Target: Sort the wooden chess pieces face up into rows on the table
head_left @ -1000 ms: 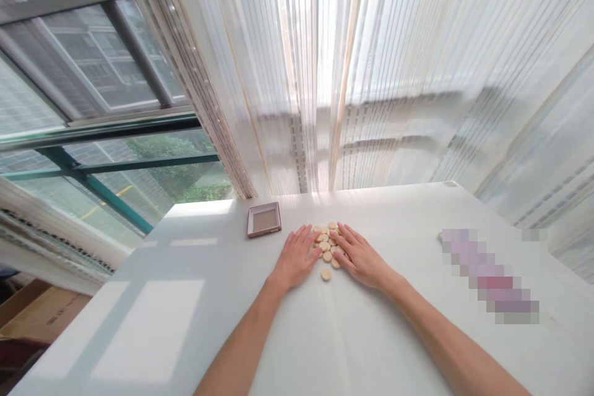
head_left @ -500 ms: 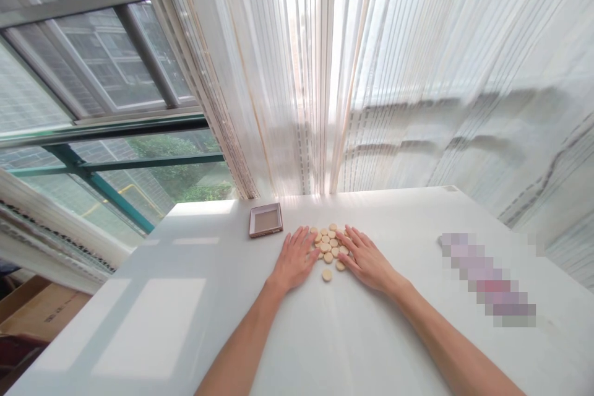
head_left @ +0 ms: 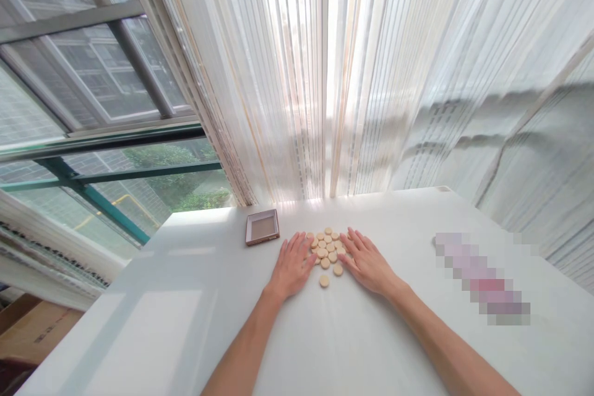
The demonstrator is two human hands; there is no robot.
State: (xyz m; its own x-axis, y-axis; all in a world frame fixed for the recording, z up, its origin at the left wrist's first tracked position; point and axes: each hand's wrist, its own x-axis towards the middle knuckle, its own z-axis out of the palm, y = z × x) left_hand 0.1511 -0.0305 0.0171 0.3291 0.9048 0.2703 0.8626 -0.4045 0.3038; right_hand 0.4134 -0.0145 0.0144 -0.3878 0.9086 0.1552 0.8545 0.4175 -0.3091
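Observation:
Several round, pale wooden discs (head_left: 322, 253) lie bunched together on the white table (head_left: 297, 346), a few overlapping. What is marked on them, if anything, is too small to tell. My left hand (head_left: 293, 265) rests palm down along the left side of the pile, fingers stretched out, thumb touching its edge. On the opposite side my right hand (head_left: 366, 260) lies flat with fingers spread, fingertips against the outer discs and partly covering some. A single disc (head_left: 324, 281) sits apart on the near side, between the two wrists.
A shallow open box (head_left: 262, 227) stands beyond my left hand. Toward the right lies a long pinkish item (head_left: 482, 278), blurred by pixelation. Sheer striped curtains (head_left: 297, 136) hang behind the table's far edge. A cardboard box (head_left: 39, 328) is at the lower left, off the table.
The view has shifted slightly. My right hand has eased a little away from the pile, showing more of the discs beside it. Both hands stay flat around the discs.

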